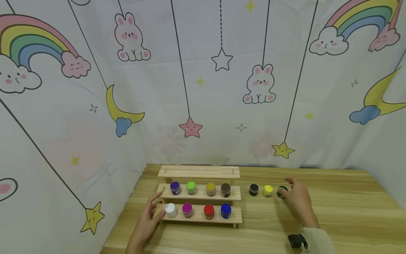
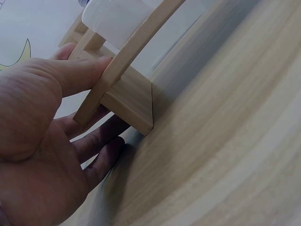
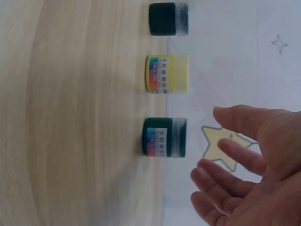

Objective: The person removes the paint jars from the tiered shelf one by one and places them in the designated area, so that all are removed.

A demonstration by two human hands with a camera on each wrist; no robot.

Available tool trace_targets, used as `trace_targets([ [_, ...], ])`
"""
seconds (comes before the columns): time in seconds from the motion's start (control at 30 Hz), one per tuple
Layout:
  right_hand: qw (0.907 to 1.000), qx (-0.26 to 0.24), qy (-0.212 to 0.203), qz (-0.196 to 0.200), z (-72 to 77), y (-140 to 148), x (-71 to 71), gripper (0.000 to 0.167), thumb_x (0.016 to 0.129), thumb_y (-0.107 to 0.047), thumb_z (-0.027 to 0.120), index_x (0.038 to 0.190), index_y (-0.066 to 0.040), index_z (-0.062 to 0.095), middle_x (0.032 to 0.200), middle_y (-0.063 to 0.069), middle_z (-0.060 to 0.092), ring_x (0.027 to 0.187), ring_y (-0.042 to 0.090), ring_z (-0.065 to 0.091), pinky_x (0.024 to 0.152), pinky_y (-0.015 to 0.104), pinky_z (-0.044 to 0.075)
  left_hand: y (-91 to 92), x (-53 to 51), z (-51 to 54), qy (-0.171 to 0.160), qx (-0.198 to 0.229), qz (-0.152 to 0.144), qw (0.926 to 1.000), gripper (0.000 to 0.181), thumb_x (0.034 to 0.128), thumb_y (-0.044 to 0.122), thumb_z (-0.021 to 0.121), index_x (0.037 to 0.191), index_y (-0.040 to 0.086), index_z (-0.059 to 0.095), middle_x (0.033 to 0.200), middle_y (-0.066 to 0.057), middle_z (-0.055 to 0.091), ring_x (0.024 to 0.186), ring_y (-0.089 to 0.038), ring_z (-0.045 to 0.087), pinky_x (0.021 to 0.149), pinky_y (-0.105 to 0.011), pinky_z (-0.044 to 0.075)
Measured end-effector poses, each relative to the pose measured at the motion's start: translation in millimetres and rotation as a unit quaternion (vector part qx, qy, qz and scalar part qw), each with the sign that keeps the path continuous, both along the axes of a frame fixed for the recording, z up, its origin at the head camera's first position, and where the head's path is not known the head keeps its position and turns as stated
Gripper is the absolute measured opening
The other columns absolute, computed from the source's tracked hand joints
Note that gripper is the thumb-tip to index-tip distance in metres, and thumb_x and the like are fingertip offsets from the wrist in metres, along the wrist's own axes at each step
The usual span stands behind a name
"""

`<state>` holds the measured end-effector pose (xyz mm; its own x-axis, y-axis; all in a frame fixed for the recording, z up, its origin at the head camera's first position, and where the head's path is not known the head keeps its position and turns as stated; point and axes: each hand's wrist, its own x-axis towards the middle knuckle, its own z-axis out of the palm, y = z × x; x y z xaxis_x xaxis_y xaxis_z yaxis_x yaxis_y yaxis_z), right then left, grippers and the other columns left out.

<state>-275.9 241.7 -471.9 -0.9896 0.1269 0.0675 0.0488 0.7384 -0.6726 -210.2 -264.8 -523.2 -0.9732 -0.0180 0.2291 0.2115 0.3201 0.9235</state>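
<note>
My left hand [image 1: 146,220] grips the left end of the three-step wooden rack [image 1: 203,219], thumb on the lowest step's edge and fingers around the side. In the left wrist view, the hand [image 2: 51,117] has its thumb on the wood [image 2: 124,59] beside the white jar [image 2: 115,19]. On the lowest step stand white [image 1: 170,210], magenta [image 1: 187,210], red [image 1: 209,211] and blue [image 1: 226,211] jars. My right hand [image 1: 299,201] is beside the dark green jar [image 1: 281,192]. The right wrist view shows that hand [image 3: 254,174] with fingers spread apart, not touching the jar [image 3: 162,137].
Purple [image 1: 175,188], light green [image 1: 191,187], ochre [image 1: 210,189] and brown [image 1: 225,190] jars stand on the middle step. A black jar [image 1: 253,189] and a yellow jar [image 1: 268,191] stand on the table [image 1: 263,229] right of the rack. A patterned cloth [image 1: 203,102] hangs behind.
</note>
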Motion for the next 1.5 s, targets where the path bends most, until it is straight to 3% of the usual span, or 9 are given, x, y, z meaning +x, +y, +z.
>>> trace_targets([
  [0.17,0.9995,-0.001,0.032,0.004,7.2,-9,1.9,0.052,0.095,-0.016,0.066,0.138,0.008,0.049,0.137,0.036,0.048,0.123,0.052,0.048,0.095,0.063,0.044,-0.5,-0.4,-1.1,0.004,0.001,0.001,1.0000,0.061,0.0946,0.003,0.066,0.149,0.013,0.040,0.155,-0.020,0.036,0.135,-0.046,0.039,0.110,-0.070,0.024],
  [0.37,0.9989,-0.018,0.043,0.012,15.3,-23,5.4,0.051,0.095,-0.012,0.066,0.139,0.007,0.049,0.139,0.034,0.048,0.124,0.051,0.047,0.097,0.062,0.044,-0.9,0.7,-1.7,0.005,0.000,0.002,1.0000,0.061,0.0944,0.002,0.066,0.149,0.013,0.040,0.154,-0.020,0.037,0.134,-0.046,0.039,0.110,-0.071,0.024],
  [0.77,0.9963,-0.036,0.074,0.024,25.6,-47,8.7,0.049,0.095,-0.019,0.067,0.137,0.003,0.054,0.135,0.029,0.054,0.121,0.044,0.052,0.096,0.061,0.044,-0.4,0.5,0.8,-0.004,-0.004,0.002,1.0000,0.061,0.0953,0.005,0.066,0.150,0.014,0.040,0.154,-0.021,0.037,0.136,-0.047,0.038,0.110,-0.071,0.024],
  [1.13,0.9945,-0.043,0.078,0.056,32.5,-69,9.9,0.046,0.096,-0.019,0.067,0.136,0.001,0.054,0.134,0.026,0.056,0.121,0.042,0.052,0.098,0.059,0.045,-0.8,0.8,-0.3,-0.002,-0.002,-0.001,1.0000,0.061,0.0951,0.004,0.066,0.150,0.013,0.039,0.155,-0.020,0.035,0.136,-0.047,0.038,0.110,-0.071,0.024],
  [1.5,0.9900,-0.081,0.068,0.093,38.3,-86,15.3,0.046,0.096,-0.021,0.068,0.136,-0.001,0.055,0.130,0.019,0.061,0.119,0.037,0.056,0.096,0.055,0.047,-1.9,1.5,-2.0,-0.001,0.004,-0.004,1.0000,0.061,0.0960,0.006,0.066,0.150,0.013,0.039,0.156,-0.021,0.033,0.137,-0.050,0.035,0.111,-0.071,0.021],
])
